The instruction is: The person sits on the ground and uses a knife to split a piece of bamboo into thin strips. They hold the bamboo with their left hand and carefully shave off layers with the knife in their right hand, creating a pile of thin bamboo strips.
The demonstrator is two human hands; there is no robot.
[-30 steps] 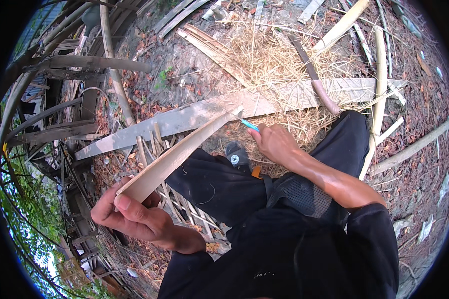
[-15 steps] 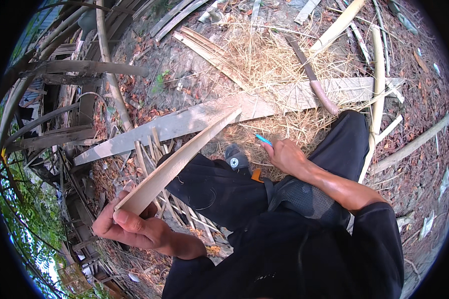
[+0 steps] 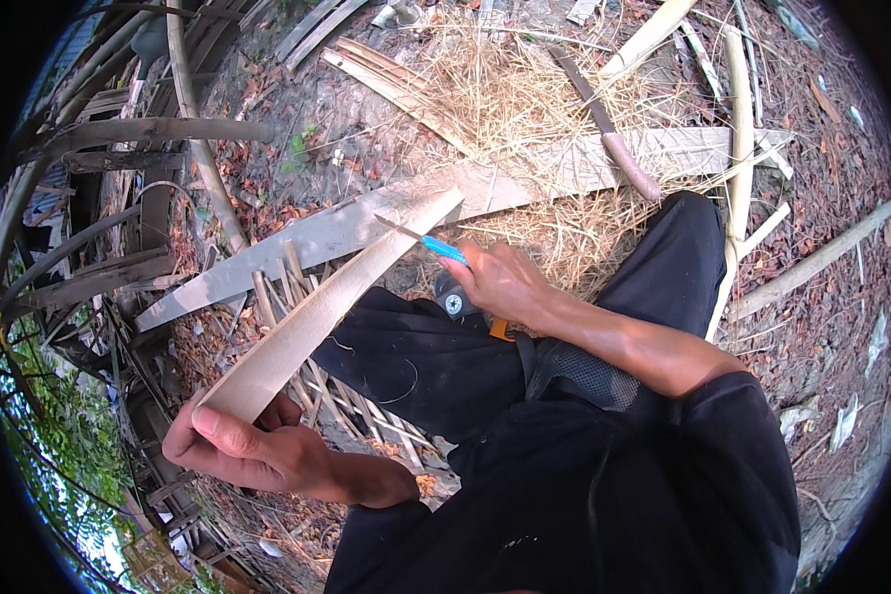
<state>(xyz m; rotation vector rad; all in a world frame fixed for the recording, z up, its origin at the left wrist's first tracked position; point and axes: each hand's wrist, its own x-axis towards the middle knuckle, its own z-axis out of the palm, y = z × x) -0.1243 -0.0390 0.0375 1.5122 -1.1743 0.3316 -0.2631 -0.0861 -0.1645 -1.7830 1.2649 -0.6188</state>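
My left hand [image 3: 243, 445] is closed round the near end of a flat, pale strip of split bamboo or wood [image 3: 302, 332]. The strip slants up and away to the right, its far end over a long grey plank [image 3: 257, 262]. In my right hand [image 3: 505, 282] is a small knife [image 3: 444, 249] with a bright blue handle. Its thin blade points left and lies across the strip near the far end; whether it touches the strip I cannot tell.
A large knife [image 3: 629, 166] with a brown handle rests across the plank, among a heap of pale shavings [image 3: 495, 94]. Thin slats [image 3: 371, 416] lie beside my left leg. A pole [image 3: 740, 129] stretches along the right, and stacked old wood [image 3: 99, 267] fills the left.
My right hand has moved left and slightly up, bringing the knife blade over the strip. My left hand and the strip have shifted slightly left.
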